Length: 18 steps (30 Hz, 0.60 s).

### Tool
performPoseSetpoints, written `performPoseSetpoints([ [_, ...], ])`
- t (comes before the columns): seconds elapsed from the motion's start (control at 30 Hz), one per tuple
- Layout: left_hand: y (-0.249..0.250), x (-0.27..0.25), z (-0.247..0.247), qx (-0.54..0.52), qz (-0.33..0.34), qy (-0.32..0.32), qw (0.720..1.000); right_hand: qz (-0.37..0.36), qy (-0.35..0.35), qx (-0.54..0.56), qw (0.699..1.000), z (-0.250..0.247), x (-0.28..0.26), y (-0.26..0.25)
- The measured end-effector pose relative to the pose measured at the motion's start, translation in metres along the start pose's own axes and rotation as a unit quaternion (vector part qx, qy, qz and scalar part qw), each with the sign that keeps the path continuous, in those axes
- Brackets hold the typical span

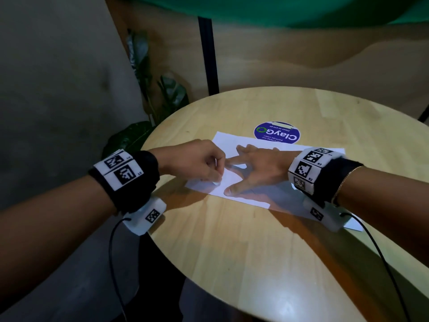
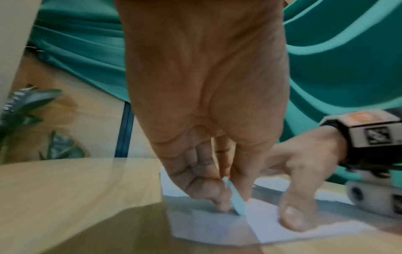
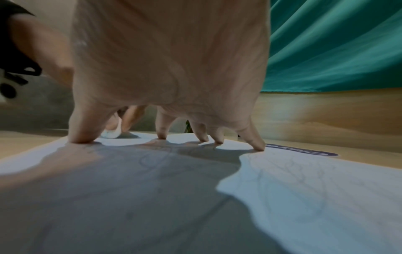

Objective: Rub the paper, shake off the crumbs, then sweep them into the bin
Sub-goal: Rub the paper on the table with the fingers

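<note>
A white sheet of paper [image 1: 234, 145] [image 2: 269, 228] [image 3: 304, 180] with faint pencil lines lies flat on the round wooden table [image 1: 232, 240]. My left hand [image 1: 199, 161] [image 2: 217, 189] pinches a small white eraser [image 1: 216, 182] [image 2: 237, 199] [image 3: 112, 133] and holds its tip down on the paper's near left corner. My right hand [image 1: 257, 168] [image 3: 169, 86] is spread wide just right of it, thumb and fingertips [image 3: 256, 146] pressing the sheet flat. No bin is in view.
A round blue sticker [image 1: 276, 135] lies on the table just beyond the paper. A leafy plant [image 1: 148, 94] stands off the table's left edge. A black post [image 1: 209, 54] and a green curtain [image 1: 278, 10] are behind. Bare tabletop stretches toward me.
</note>
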<state>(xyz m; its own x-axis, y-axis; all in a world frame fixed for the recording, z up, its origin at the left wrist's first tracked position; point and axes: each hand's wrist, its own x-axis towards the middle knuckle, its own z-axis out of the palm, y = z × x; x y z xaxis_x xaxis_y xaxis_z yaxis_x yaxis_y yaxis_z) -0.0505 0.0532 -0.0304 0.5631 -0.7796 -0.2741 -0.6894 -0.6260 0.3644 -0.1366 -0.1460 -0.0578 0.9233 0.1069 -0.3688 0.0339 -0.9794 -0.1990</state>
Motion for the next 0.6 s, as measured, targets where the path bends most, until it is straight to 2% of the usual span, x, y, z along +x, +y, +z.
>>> performPoseSetpoints([
  [0.13,-0.013,0.005,-0.008,0.045,-0.015,0.076,0.996,0.002,-0.002,-0.002,1.000,0.001,-0.001,0.001],
  [0.27,-0.006,0.002,-0.004,0.005,0.015,-0.025,1.000,-0.003,0.005,-0.004,1.000,0.004,0.003,0.002],
  [0.3,-0.007,0.004,-0.005,0.011,0.014,-0.021,1.000,-0.004,0.006,-0.004,1.000,0.005,0.004,0.002],
  [0.4,-0.012,0.010,-0.010,0.051,0.004,0.061,0.997,0.001,0.005,-0.002,1.000,0.007,0.007,0.004],
  [0.47,-0.010,0.009,-0.008,0.028,0.017,0.030,0.999,0.001,0.006,0.000,1.000,0.008,0.009,0.004],
  [0.53,-0.003,0.005,-0.005,-0.013,0.034,-0.048,0.998,-0.004,0.009,-0.004,1.000,0.008,0.010,0.003],
  [0.57,-0.003,0.005,-0.006,-0.010,0.036,-0.053,0.998,-0.005,0.009,-0.007,1.000,0.008,0.009,0.003],
  [0.6,-0.007,0.009,-0.008,0.007,0.034,-0.028,0.999,-0.004,0.007,-0.010,1.000,0.007,0.007,0.003],
])
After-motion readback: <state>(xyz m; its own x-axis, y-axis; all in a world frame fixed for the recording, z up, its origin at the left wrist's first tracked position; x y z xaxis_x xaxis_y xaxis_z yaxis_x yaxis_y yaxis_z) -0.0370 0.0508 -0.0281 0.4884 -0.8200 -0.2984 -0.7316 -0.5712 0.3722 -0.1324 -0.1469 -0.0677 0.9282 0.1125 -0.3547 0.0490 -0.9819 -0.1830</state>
